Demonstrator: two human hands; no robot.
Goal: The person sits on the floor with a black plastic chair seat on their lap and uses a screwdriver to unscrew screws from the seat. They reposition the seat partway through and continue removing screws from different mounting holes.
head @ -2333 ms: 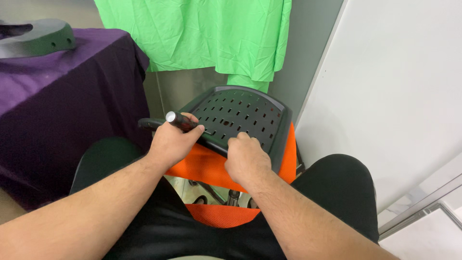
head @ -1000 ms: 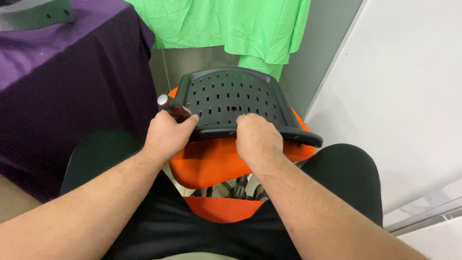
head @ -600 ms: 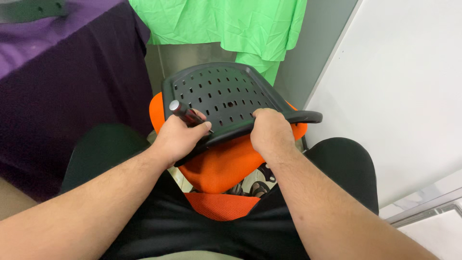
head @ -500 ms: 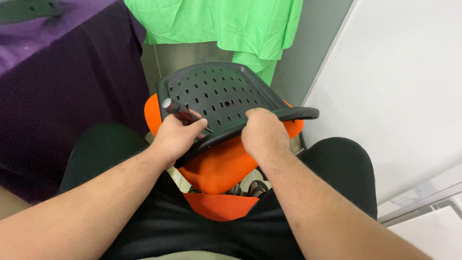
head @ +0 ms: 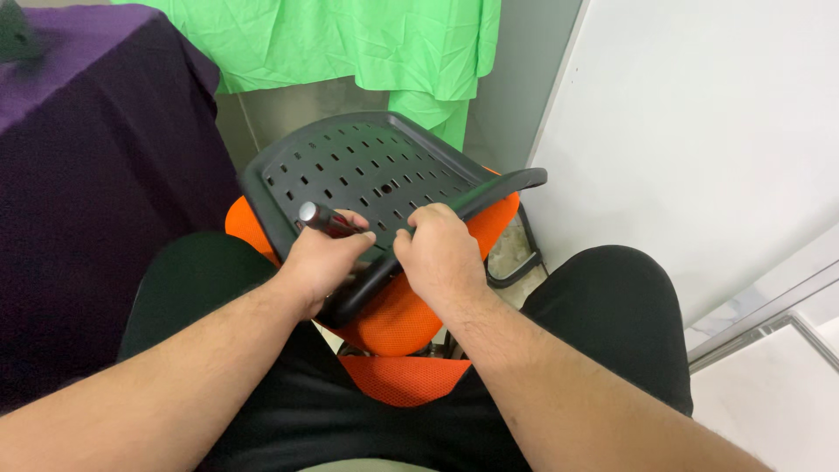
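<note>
A dark grey perforated plastic chair panel (head: 358, 170) lies tilted over an orange mesh chair cushion (head: 398, 310) between my knees. My left hand (head: 323, 258) is closed around a dark tool with a silver end cap (head: 316, 217), and it rests against the panel's near edge. My right hand (head: 441, 253) grips that same near rim, just right of the left hand. The panel's curved arm (head: 511, 182) sticks out to the right.
A purple cloth-covered table (head: 79, 140) stands to the left, close to my left knee. A green cloth (head: 350, 44) hangs behind the chair. A white wall panel (head: 699, 131) fills the right. Black chair base parts (head: 516, 262) show under the cushion.
The panel has turned and tilted, its curved arm now swinging out to the right. Both hands have shifted along its near edge and sit closer together.
</note>
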